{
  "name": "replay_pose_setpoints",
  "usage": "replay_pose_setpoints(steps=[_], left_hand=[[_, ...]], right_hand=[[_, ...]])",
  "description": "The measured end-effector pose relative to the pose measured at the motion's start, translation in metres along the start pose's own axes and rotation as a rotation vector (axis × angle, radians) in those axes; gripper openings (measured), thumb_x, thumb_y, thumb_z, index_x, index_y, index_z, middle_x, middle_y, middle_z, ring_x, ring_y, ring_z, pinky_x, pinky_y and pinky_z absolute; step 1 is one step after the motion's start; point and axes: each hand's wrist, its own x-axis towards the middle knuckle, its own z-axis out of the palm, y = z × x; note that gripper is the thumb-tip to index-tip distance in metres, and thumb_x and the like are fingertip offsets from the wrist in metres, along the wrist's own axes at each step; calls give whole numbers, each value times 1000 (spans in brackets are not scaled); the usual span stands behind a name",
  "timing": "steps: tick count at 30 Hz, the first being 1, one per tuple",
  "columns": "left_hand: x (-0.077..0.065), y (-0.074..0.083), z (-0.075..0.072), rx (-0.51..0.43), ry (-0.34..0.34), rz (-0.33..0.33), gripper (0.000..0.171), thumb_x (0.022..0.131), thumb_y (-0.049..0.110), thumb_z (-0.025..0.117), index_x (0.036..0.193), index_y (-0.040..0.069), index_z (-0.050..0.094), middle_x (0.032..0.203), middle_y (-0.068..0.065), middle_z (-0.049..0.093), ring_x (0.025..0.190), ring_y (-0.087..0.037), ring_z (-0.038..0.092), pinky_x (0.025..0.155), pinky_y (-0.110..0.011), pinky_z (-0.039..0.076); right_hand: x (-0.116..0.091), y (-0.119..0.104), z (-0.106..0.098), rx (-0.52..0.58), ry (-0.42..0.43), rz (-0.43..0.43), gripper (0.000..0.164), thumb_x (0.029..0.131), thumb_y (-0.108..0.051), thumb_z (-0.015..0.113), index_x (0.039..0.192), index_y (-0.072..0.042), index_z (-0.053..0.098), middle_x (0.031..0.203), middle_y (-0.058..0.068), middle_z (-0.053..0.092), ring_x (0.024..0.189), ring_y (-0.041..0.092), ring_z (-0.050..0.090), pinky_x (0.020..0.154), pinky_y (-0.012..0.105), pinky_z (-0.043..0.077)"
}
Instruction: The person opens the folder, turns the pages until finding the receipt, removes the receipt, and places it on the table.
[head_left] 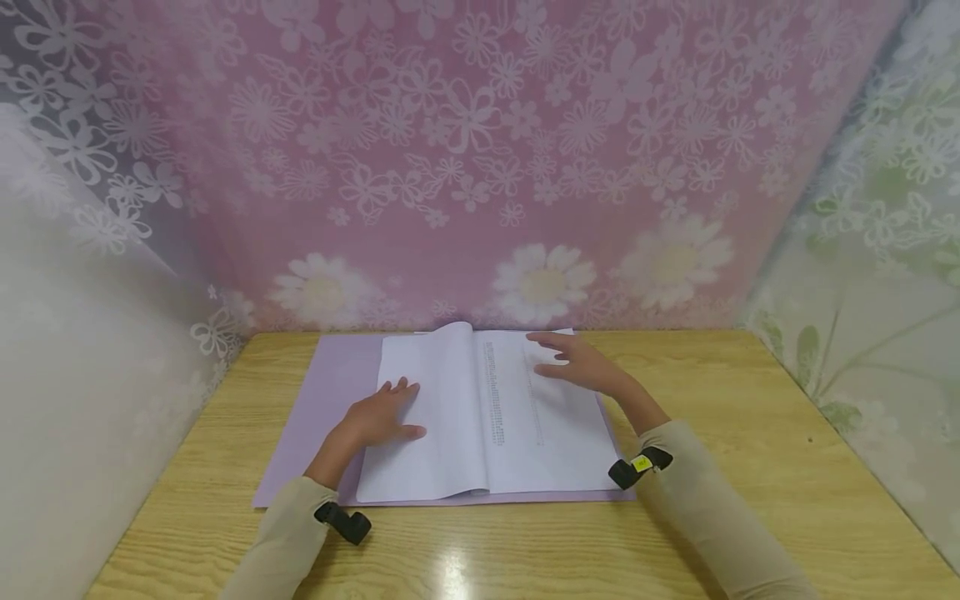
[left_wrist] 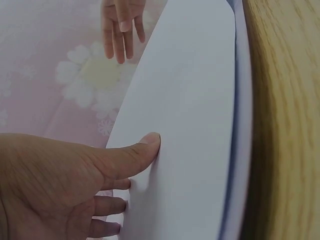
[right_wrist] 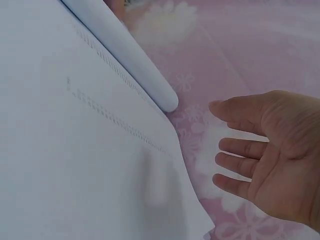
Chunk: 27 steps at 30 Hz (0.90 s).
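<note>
A purple folder lies spread on the table with white sheets in it. The left sheet is blank on its upper side and bulges near the fold. Rows of small print run across the right sheet. My left hand rests on the blank sheet, fingers spread; the left wrist view shows its thumb lying over the paper. Above the upper part of the printed sheet is my right hand, fingers extended and slightly bent. Nothing is between its fingers in the right wrist view.
The wooden table reaches around the folder on both sides and in front. A pink flowered curtain stands behind it, with pale flowered panels at left and right. Black cameras are strapped to both wrists.
</note>
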Motion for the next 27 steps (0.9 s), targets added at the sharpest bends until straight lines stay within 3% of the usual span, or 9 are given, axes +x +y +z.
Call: replay_pose_setpoints(steps=[5, 15, 20, 27], left_hand=[[4, -4, 3, -4, -1, 0, 82, 94, 44, 71, 159, 9, 35, 167, -19, 25, 155, -44, 21, 114, -67, 34], [4, -3, 4, 2, 5, -14, 83, 93, 45, 72, 159, 10, 36, 167, -18, 26, 155, -44, 22, 114, -67, 34], [5, -2, 4, 4, 9, -12, 83, 92, 45, 73, 158, 9, 37, 167, -19, 27, 154, -45, 23, 114, -67, 35], [3, -2, 2, -6, 12, -15, 82, 93, 44, 73, 158, 9, 37, 167, -19, 27, 154, -44, 23, 114, -67, 34]], right_hand=[[1, 25, -12, 62, 69, 89, 65, 98, -17, 68, 155, -3, 40, 161, 24, 38, 149, 45, 35, 117, 60, 36], [5, 61, -20, 223, 176, 130, 66, 99, -11, 66, 155, 4, 36, 165, 27, 28, 152, 49, 25, 120, 62, 29], [9, 75, -18, 244, 179, 157, 67, 98, -10, 68, 156, 3, 36, 164, 27, 28, 150, 49, 29, 119, 59, 31], [16, 86, -20, 178, 166, 198, 70, 97, -12, 69, 157, 1, 35, 163, 27, 30, 150, 49, 30, 120, 59, 30]])
